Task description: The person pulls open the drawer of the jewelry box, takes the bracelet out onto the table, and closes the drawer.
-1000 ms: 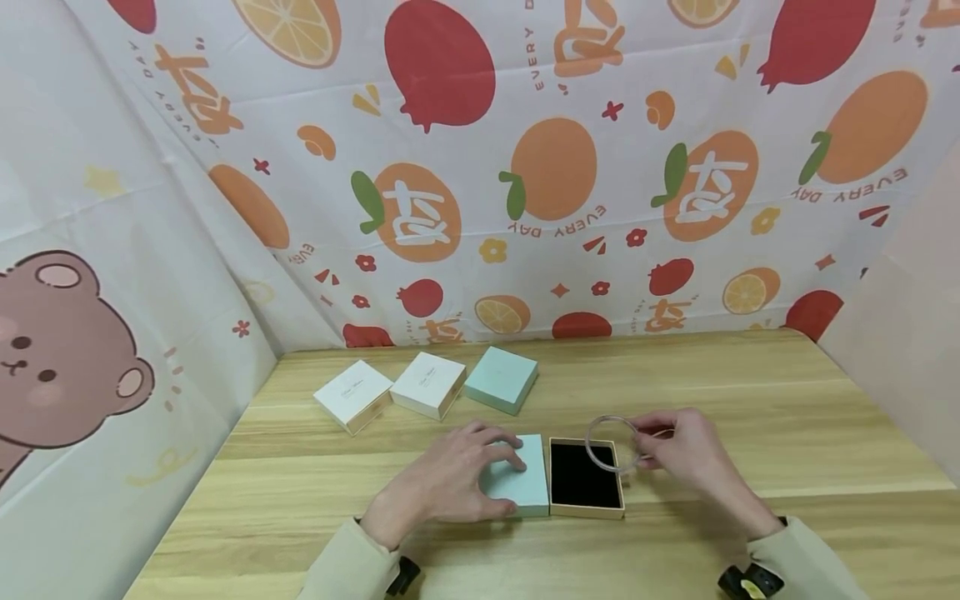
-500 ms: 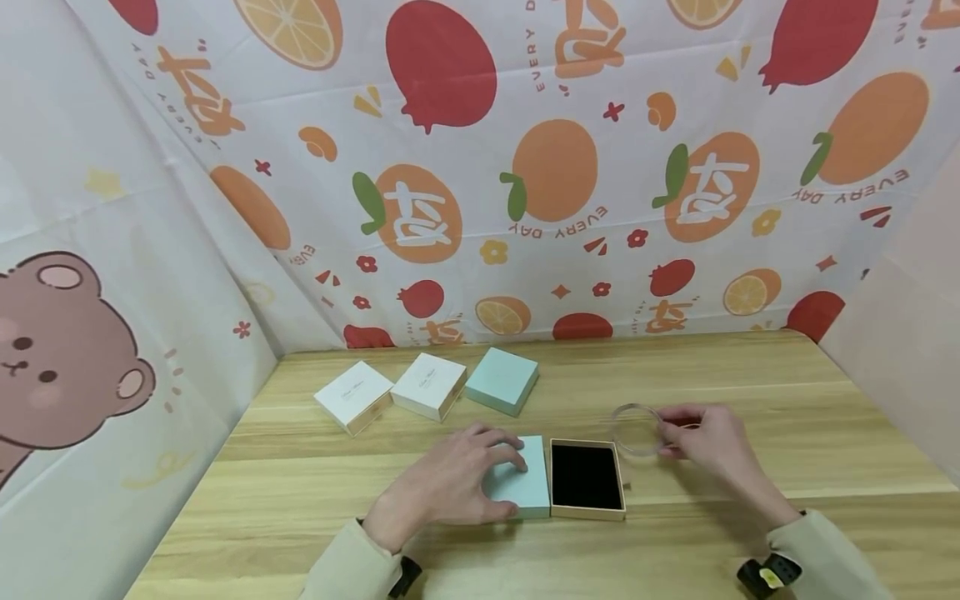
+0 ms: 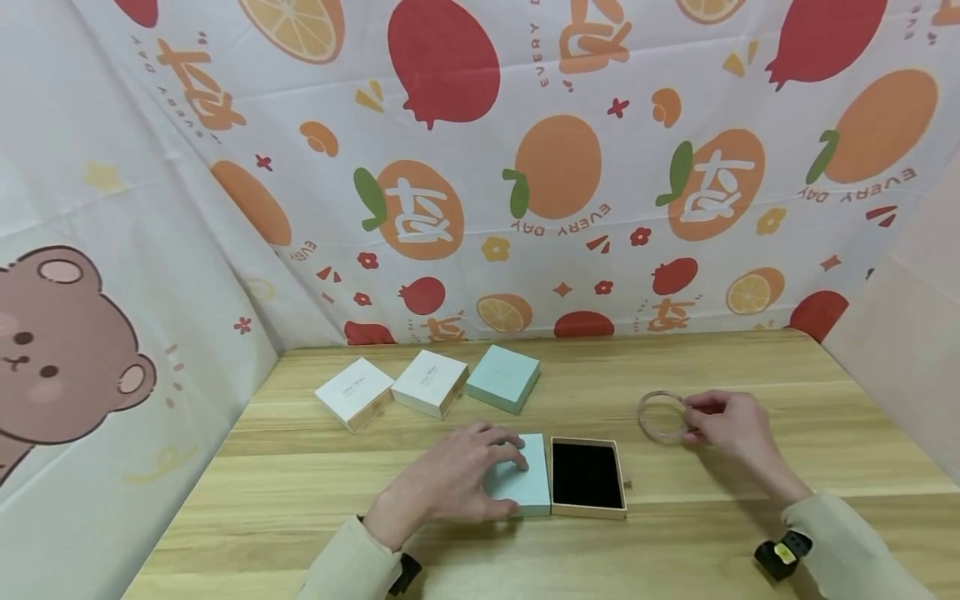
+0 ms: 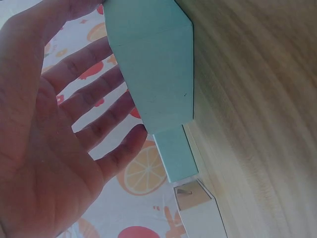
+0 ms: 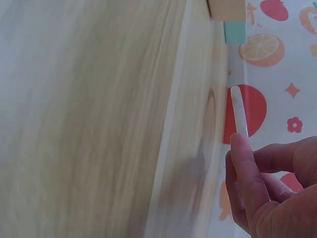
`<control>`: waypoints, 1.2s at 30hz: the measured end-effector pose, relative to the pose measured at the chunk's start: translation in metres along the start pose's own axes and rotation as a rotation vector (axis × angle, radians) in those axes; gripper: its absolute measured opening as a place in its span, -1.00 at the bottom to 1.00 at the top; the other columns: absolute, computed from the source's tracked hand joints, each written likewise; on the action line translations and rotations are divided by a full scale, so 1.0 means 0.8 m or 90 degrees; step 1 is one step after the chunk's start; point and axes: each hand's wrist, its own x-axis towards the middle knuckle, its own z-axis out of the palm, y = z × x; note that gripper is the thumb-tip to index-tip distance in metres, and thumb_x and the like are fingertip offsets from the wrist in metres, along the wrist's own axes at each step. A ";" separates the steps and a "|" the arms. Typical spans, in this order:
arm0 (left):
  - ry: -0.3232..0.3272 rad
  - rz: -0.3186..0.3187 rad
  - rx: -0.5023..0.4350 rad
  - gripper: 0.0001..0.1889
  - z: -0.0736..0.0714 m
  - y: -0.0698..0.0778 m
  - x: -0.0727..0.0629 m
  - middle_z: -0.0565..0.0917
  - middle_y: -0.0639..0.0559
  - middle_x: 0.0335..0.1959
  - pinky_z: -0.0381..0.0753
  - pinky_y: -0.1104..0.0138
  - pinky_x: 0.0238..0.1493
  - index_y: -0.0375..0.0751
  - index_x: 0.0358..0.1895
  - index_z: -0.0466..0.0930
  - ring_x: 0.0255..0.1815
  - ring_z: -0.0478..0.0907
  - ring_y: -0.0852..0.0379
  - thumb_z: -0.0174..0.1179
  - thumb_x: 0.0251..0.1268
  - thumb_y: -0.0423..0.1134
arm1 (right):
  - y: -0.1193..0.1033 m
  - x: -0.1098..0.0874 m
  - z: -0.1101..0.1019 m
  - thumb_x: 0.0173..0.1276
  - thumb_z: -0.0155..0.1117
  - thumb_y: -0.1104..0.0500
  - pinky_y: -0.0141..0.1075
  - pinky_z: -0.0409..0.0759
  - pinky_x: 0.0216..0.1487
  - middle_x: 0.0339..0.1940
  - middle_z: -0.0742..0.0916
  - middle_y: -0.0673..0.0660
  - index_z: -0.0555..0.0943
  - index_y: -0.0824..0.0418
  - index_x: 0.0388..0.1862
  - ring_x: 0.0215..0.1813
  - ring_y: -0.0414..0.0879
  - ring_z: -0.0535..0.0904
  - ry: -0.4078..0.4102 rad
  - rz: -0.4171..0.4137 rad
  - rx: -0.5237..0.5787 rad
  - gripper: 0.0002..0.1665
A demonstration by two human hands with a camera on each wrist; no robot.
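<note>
A pale translucent bangle (image 3: 662,417) is pinched between the thumb and fingers of my right hand (image 3: 729,425), held above the table to the right. In the right wrist view, the bangle (image 5: 239,110) appears edge-on as a whitish band. My left hand (image 3: 465,475) holds a mint-green box (image 3: 534,483), its thumb at the near edge and its fingers on the top and far edge. From the left wrist, the side of this box (image 4: 153,69) shows close to the fingertips. An open drawer tray (image 3: 621,500) lined in black, with a small tab, adjoins the box's right side.
Behind the left hand stand two white boxes, one at the left (image 3: 354,390) and one beside it (image 3: 429,379), then another mint-green box (image 3: 502,375). The wooden table (image 3: 787,392) ends at a fruit-print cloth backdrop (image 3: 562,167).
My right hand has carried the bangle right and slightly away, from over the black-lined tray to beyond its right side. The left hand stays on the mint-green box.
</note>
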 end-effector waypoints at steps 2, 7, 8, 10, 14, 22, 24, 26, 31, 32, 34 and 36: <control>0.001 0.001 0.000 -0.59 0.000 0.000 0.000 0.63 0.17 0.25 0.61 0.13 0.20 0.17 0.03 0.70 0.22 0.52 0.07 0.40 0.12 0.15 | 0.001 0.002 -0.002 0.44 0.25 0.29 -0.31 0.76 -0.35 -0.25 0.77 0.25 0.63 0.51 0.11 -0.44 -0.20 0.75 0.006 -0.001 -0.015 -0.64; 0.005 0.000 0.001 -0.59 0.000 0.000 0.000 0.64 0.18 0.24 0.61 0.15 0.17 0.16 0.02 0.70 0.20 0.53 0.08 0.40 0.10 0.15 | 0.006 0.009 -0.007 0.42 0.26 0.31 -0.33 0.75 -0.39 -0.30 0.76 0.20 0.63 0.51 0.06 -0.46 -0.21 0.74 0.019 -0.005 -0.028 -0.68; 0.005 0.000 0.001 -0.59 0.000 0.000 0.000 0.64 0.18 0.23 0.61 0.15 0.16 0.16 0.02 0.70 0.20 0.53 0.08 0.40 0.10 0.15 | 0.007 0.011 -0.007 0.42 0.26 0.32 -0.33 0.74 -0.39 -0.31 0.76 0.19 0.63 0.52 0.04 -0.47 -0.21 0.73 0.019 -0.003 -0.024 -0.69; 0.006 -0.001 0.003 -0.59 0.000 0.000 0.000 0.64 0.18 0.23 0.62 0.15 0.15 0.16 0.02 0.70 0.19 0.53 0.08 0.40 0.10 0.15 | 0.008 0.013 -0.009 0.42 0.26 0.35 -0.35 0.74 -0.38 -0.32 0.76 0.20 0.63 0.54 0.02 -0.46 -0.24 0.72 0.018 0.003 -0.018 -0.71; 0.004 -0.004 0.005 -0.59 0.000 0.000 0.000 0.63 0.18 0.24 0.62 0.14 0.15 0.17 0.02 0.70 0.20 0.53 0.09 0.40 0.10 0.16 | 0.009 0.017 -0.012 0.43 0.24 0.36 -0.35 0.75 -0.34 -0.27 0.77 0.24 0.63 0.56 0.03 -0.43 -0.26 0.72 0.012 0.014 -0.005 -0.71; 0.004 -0.002 0.009 -0.59 0.001 0.001 0.000 0.63 0.18 0.26 0.62 0.12 0.20 0.17 0.03 0.69 0.22 0.53 0.09 0.39 0.11 0.16 | 0.009 0.023 -0.017 0.45 0.23 0.32 -0.34 0.76 -0.31 -0.25 0.79 0.21 0.62 0.57 0.09 -0.41 -0.26 0.74 0.011 0.025 0.011 -0.65; 0.004 -0.003 0.010 -0.59 0.001 0.001 0.000 0.63 0.18 0.26 0.62 0.12 0.20 0.17 0.03 0.69 0.23 0.53 0.09 0.39 0.11 0.16 | 0.010 0.024 -0.018 0.45 0.25 0.30 -0.34 0.76 -0.31 -0.23 0.80 0.22 0.63 0.56 0.09 -0.42 -0.27 0.74 0.017 0.025 0.009 -0.64; 0.003 -0.005 0.010 -0.59 0.001 0.001 0.000 0.63 0.18 0.26 0.61 0.11 0.21 0.18 0.03 0.70 0.25 0.53 0.08 0.39 0.11 0.16 | 0.011 0.026 -0.018 0.44 0.25 0.30 -0.35 0.76 -0.32 -0.19 0.80 0.26 0.63 0.55 0.10 -0.42 -0.28 0.74 0.020 0.027 0.002 -0.63; 0.003 -0.005 0.011 -0.60 0.000 0.002 -0.001 0.63 0.18 0.25 0.60 0.05 0.25 0.18 0.02 0.70 0.31 0.51 0.03 0.38 0.11 0.16 | 0.014 0.028 -0.019 0.45 0.24 0.30 -0.37 0.75 -0.32 -0.09 0.77 0.40 0.63 0.57 0.10 -0.40 -0.30 0.73 0.021 0.035 -0.008 -0.63; 0.003 -0.004 0.012 -0.60 0.000 0.002 -0.001 0.63 0.18 0.25 0.59 0.05 0.26 0.18 0.02 0.70 0.32 0.51 0.03 0.38 0.11 0.16 | 0.015 0.028 -0.020 0.45 0.24 0.30 -0.37 0.75 -0.32 -0.07 0.77 0.42 0.62 0.58 0.11 -0.40 -0.30 0.73 0.018 0.037 -0.008 -0.62; 0.002 -0.003 0.013 -0.60 0.000 0.002 -0.001 0.63 0.18 0.25 0.59 0.05 0.27 0.18 0.02 0.70 0.32 0.51 0.03 0.37 0.11 0.16 | 0.016 0.029 -0.021 0.46 0.22 0.30 -0.38 0.75 -0.30 -0.02 0.75 0.46 0.60 0.59 0.13 -0.37 -0.31 0.73 0.012 0.041 -0.009 -0.61; 0.002 -0.004 0.015 -0.60 0.000 0.002 -0.001 0.63 0.18 0.25 0.58 0.05 0.27 0.18 0.02 0.70 0.32 0.51 0.03 0.37 0.11 0.17 | 0.017 0.030 -0.024 0.48 0.20 0.30 -0.38 0.75 -0.28 0.01 0.73 0.49 0.58 0.59 0.17 -0.35 -0.31 0.73 0.005 0.043 -0.008 -0.59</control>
